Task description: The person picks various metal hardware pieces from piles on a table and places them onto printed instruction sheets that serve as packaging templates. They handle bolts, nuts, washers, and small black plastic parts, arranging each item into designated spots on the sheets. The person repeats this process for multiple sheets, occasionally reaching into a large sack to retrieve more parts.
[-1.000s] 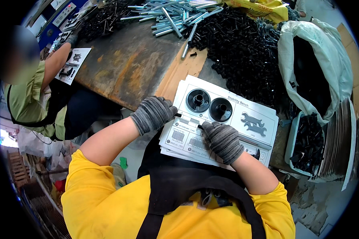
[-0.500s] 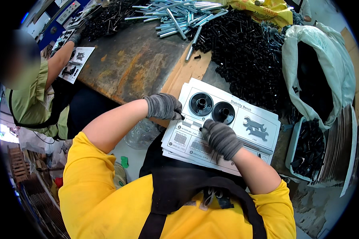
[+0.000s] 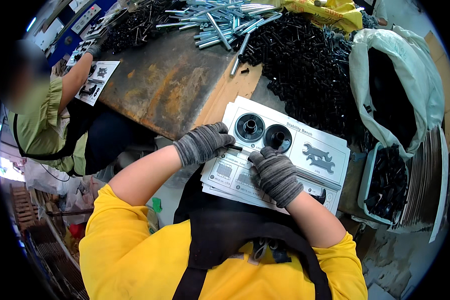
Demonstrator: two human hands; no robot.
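Note:
A stack of white printed cards point(image 3: 297, 134) lies in front of me, with two round black caps with raised hubs point(image 3: 249, 127) at its top left. My left hand point(image 3: 202, 144), in a grey knit glove, pinches a short black bolt point(image 3: 234, 147) over the card's left side. My right hand point(image 3: 276, 177), gloved alike, is closed over the middle of the card, below the second cap point(image 3: 278, 138); its fingertips hide what they hold, if anything. Grey open-ended wrench shapes point(image 3: 319, 162) show on the card's right. A silver tube point(image 3: 321, 181) runs out from beside my right hand.
Beyond the cards spreads a large heap of black bolts point(image 3: 305, 65), with silver tubes point(image 3: 220, 27) behind. On the right are a white sack point(image 3: 425, 90) and a bin of black parts point(image 3: 386, 185). Another person's gloved hand point(image 3: 93, 50) is by another card point(image 3: 105, 75) at the left.
My left hand has turned, and the black bolt now shows clearly at its fingertips. The right hand has shifted slightly down and left across the card.

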